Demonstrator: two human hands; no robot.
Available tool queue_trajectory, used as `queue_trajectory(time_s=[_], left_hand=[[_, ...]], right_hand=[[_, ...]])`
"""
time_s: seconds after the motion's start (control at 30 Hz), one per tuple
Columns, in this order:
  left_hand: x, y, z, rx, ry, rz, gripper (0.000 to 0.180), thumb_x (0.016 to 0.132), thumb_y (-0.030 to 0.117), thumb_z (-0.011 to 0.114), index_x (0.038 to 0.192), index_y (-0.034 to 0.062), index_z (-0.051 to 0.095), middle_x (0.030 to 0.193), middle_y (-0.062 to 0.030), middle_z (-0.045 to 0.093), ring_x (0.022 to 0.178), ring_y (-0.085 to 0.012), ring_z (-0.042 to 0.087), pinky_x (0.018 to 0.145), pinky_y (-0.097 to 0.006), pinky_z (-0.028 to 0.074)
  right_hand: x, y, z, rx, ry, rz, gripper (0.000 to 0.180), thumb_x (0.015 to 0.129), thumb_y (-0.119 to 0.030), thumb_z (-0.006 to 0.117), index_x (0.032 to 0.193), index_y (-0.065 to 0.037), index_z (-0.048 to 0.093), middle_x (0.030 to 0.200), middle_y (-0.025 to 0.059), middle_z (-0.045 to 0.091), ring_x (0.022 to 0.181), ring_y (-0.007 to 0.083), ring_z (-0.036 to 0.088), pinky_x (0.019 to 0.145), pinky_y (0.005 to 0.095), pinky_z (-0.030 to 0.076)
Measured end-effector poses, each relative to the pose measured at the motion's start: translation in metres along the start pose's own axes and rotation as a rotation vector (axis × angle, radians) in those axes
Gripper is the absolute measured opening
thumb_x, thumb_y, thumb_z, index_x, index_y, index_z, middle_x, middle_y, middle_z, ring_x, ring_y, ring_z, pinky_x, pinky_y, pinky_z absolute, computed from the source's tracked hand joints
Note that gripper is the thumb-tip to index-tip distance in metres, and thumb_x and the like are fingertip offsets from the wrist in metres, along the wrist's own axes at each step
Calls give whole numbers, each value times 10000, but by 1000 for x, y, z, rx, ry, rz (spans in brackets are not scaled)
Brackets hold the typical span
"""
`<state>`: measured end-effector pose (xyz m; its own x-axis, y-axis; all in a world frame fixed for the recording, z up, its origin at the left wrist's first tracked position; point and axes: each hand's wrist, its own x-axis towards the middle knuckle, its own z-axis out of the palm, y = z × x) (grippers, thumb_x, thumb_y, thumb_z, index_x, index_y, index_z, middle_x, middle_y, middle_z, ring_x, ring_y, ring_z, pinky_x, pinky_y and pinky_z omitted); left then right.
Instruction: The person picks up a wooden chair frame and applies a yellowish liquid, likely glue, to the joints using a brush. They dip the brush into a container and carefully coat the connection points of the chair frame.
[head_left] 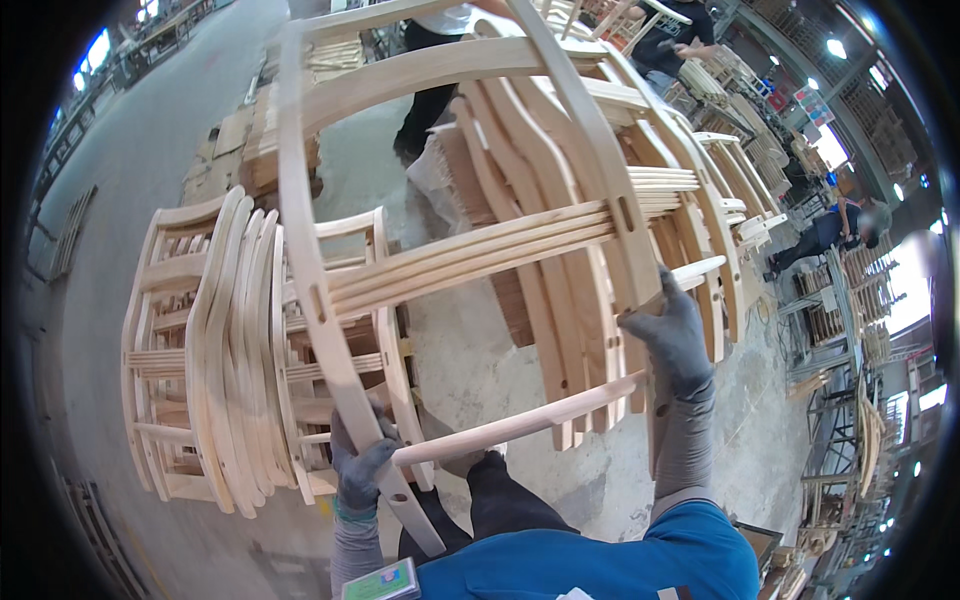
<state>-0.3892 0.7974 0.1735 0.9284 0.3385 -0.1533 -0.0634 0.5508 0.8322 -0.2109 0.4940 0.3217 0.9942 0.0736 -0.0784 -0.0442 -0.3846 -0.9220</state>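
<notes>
Right now I hold a bare wooden chair frame (470, 250) up in front of me, both gloved hands well apart, one on each side post. My left hand (360, 465) is wrapped tight around the lower end of the left post (320, 300), close to where the bottom rail (520, 420) meets it. My right hand (672, 335) is clamped on the right post (610, 190) a little higher, thumb and fingers closed on the wood. Gripping the two posts this far apart keeps the open frame from twisting, as I judge it, and lets me carry its weight evenly; the frame is tilted away from me, its curved top rail (440, 70) farthest from my body and its slats (480, 250) running across between my hands.

Below the frame I see my dark trousers and the concrete floor (480, 360). Just beyond my left hand stands a stack of like frames (220, 350), set on edge and pressed side by side, which saves floor room. Behind the held frame a second stack (690, 190) runs off to the right. Farther still, a person in dark trousers (430, 100) stands by the stacks, and another person (830, 230) bends over work at the right, among racks of more wooden parts.
</notes>
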Motion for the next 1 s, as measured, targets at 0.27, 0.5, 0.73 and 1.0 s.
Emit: queue_trajectory(time_s=[0.27, 0.5, 0.73, 1.0], left_hand=[[66, 19, 213, 293, -228, 114, 553, 689, 172, 638, 1142, -52, 412, 918, -82, 514, 836, -167, 528, 746, -269, 448], [81, -25, 335, 289, -354, 110, 449, 776, 189, 624, 1108, -56, 449, 1030, -151, 524, 926, -192, 534, 757, -290, 455], [127, -88, 235, 798, -304, 237, 827, 821, 487, 522, 1322, -108, 240, 1379, -294, 245, 1317, -387, 182, 1082, -358, 143], [101, -155, -135, 1062, 414, -194, 790, 749, 534, 597, 1191, -101, 435, 1232, -288, 443, 1161, -404, 414, 984, -379, 333]], right_hand=[[98, 29, -197, -222, 26, -150, 501, 628, -80, 641, 1092, 74, 534, 821, 88, 629, 727, 143, 570, 690, 239, 449], [143, 45, -284, -178, 256, -324, 268, 795, -139, 601, 1001, 30, 635, 805, 36, 643, 670, 70, 545, 641, 218, 447], [16, -38, -94, -57, -80, -485, 273, 798, -44, 609, 1066, 13, 603, 1036, 118, 634, 981, 165, 591, 846, 243, 471], [-69, 131, 168, 238, -656, 399, 384, 814, -115, 629, 1134, 72, 528, 1036, 124, 613, 940, 154, 574, 840, 252, 444]])
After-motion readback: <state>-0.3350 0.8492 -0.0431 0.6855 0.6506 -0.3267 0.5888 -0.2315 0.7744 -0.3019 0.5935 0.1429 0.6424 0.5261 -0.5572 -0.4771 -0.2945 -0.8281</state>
